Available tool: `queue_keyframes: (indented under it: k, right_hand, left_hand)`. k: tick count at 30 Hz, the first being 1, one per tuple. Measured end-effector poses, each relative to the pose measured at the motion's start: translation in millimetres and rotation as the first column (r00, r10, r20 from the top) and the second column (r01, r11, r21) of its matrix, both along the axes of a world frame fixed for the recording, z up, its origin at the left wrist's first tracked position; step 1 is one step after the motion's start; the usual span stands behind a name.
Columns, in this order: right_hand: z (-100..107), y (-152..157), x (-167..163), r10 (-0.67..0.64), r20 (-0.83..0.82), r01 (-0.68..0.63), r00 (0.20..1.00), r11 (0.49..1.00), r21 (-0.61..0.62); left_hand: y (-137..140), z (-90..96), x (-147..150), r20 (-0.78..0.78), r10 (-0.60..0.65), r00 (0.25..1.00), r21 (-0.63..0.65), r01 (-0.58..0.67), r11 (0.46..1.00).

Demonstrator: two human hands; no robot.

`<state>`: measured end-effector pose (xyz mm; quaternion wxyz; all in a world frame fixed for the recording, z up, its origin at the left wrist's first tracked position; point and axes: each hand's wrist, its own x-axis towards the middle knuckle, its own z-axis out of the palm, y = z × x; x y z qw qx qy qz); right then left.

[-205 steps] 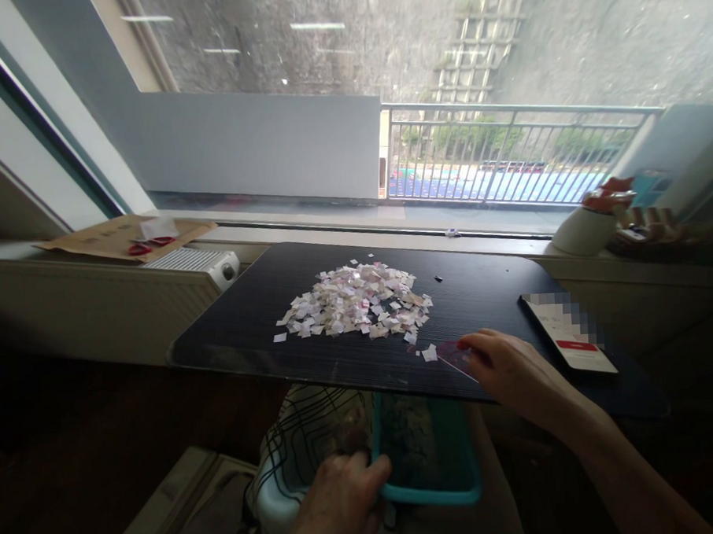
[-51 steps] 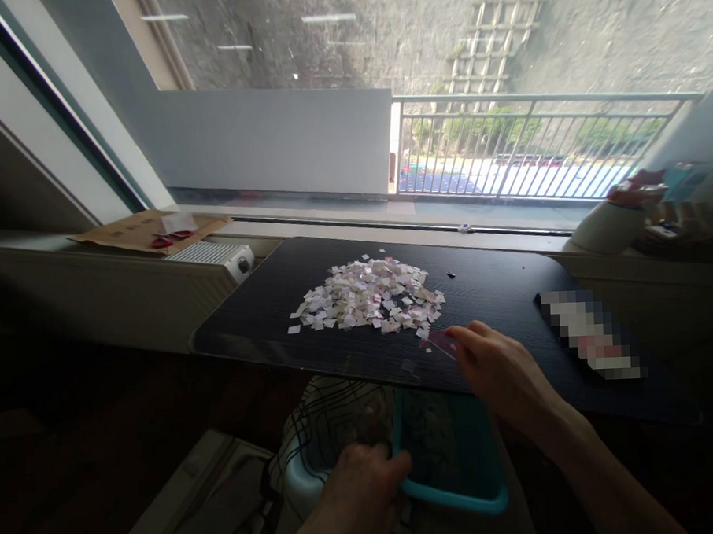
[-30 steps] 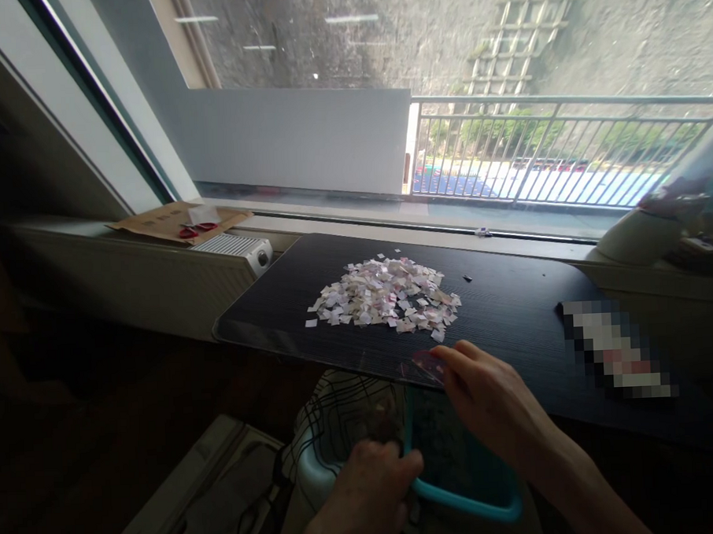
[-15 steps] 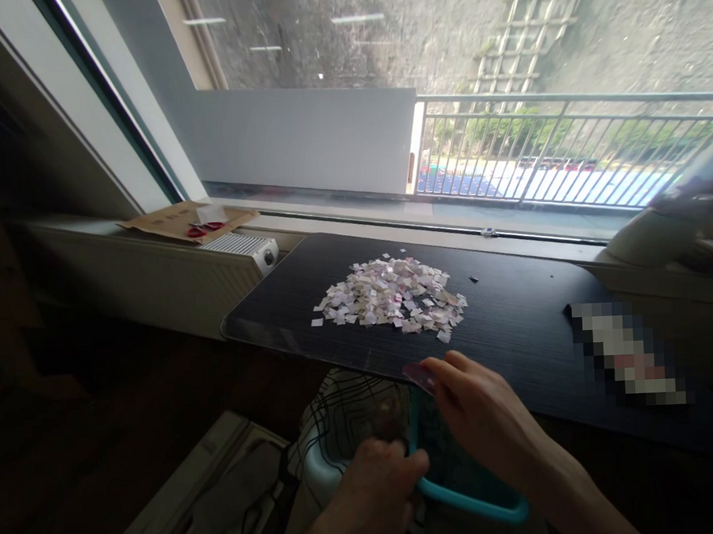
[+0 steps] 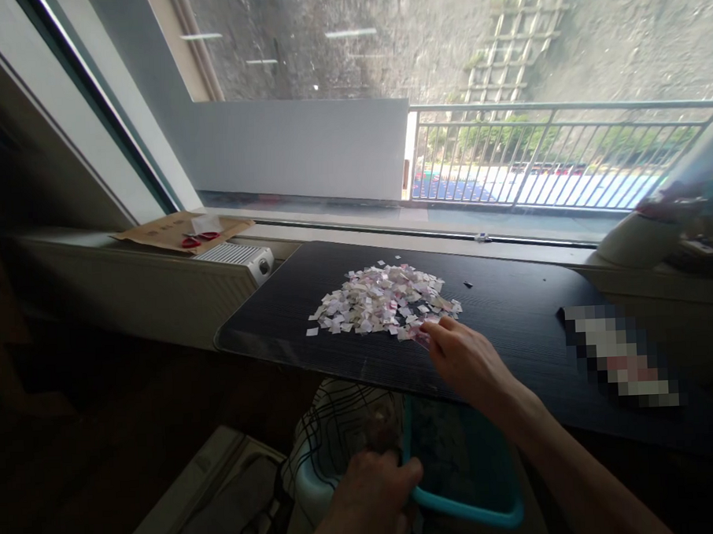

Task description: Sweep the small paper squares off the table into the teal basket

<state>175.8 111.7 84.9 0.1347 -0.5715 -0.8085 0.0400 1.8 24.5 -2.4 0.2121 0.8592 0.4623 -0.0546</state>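
Observation:
A heap of small pale paper squares (image 5: 373, 298), some tinted pink, lies on the dark tabletop (image 5: 505, 292). My right hand (image 5: 463, 353) pinches a thin pinkish see-through plastic piece (image 5: 421, 338) at the heap's near right edge. Below the table edge, my left hand (image 5: 372, 491) is closed round the left rim of a turquoise plastic bin (image 5: 467, 510). Through the shade I make out some pale bits inside the bin. A checked cloth (image 5: 333, 417) drapes just left of it.
Red-handled scissors (image 5: 200, 239) lie on a brown paper envelope (image 5: 148, 233) above the radiator (image 5: 255, 263). A pixelated flat object (image 5: 623, 358) is on the table's right. Behind the table runs a window sill (image 5: 343, 231).
My right hand has moved up from above the bin to the near edge of the heap, carrying the plastic piece. My left hand stays at the bin rim. The view shifts slightly.

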Motion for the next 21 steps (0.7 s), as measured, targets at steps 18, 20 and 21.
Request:
queue_keyframes:
  k: [18,20,21]
  right_hand:
    - [-1,-2,1,0.067,-0.096,-0.072,0.993,0.996,-0.053]
    - [3,0,1,0.059,-0.088,-0.062,0.994,0.997,-0.038]
    - [5,2,0,0.050,-0.086,-0.052,0.995,0.998,-0.025]
  left_hand:
    - [-1,0.4,-1,-0.032,-0.018,0.999,-0.008,0.018,1.000]
    - [-3,-0.5,0,-0.036,-0.015,0.999,0.017,0.015,1.000]
    - [-3,-0.8,0,-0.033,-0.013,0.999,0.023,0.014,1.000]
